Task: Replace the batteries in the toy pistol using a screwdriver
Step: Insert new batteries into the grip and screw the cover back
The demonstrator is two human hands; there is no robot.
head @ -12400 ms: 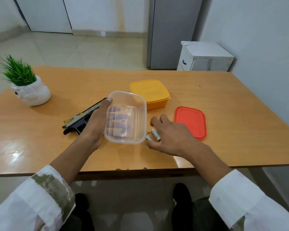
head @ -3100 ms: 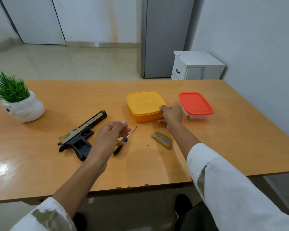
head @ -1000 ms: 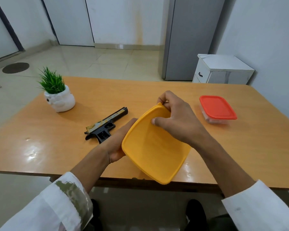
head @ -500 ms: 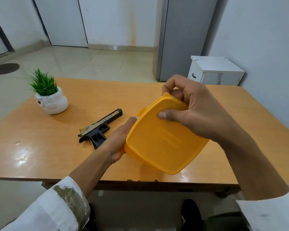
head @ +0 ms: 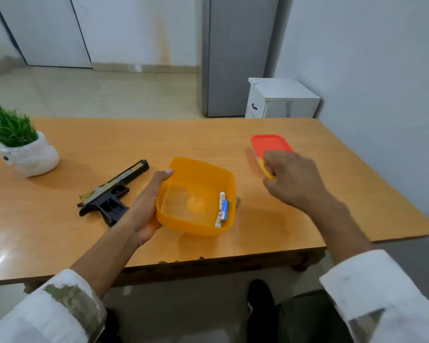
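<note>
The orange box (head: 174, 220) stands open on the table, and my left hand (head: 146, 206) grips its left wall. Inside, against the right wall, lie batteries (head: 222, 209), one white and one blue and white. My right hand (head: 292, 181) is off to the right above the table, closed on the orange lid (head: 266, 170), of which only an edge shows. The black and gold toy pistol (head: 112, 194) lies on the table left of my left hand. A small olive piece (head: 237, 201) peeks out behind the box. The screwdriver is hidden.
A box with a red lid (head: 270, 143) sits just beyond my right hand. A white pot with a green plant (head: 22, 149) stands at the table's far left. The wooden table (head: 60, 233) ends close to me; a white cabinet (head: 280, 97) stands behind it.
The orange lid has come off the box. My right hand carried it away to the right, and the box now sits flat on the table, showing the batteries inside.
</note>
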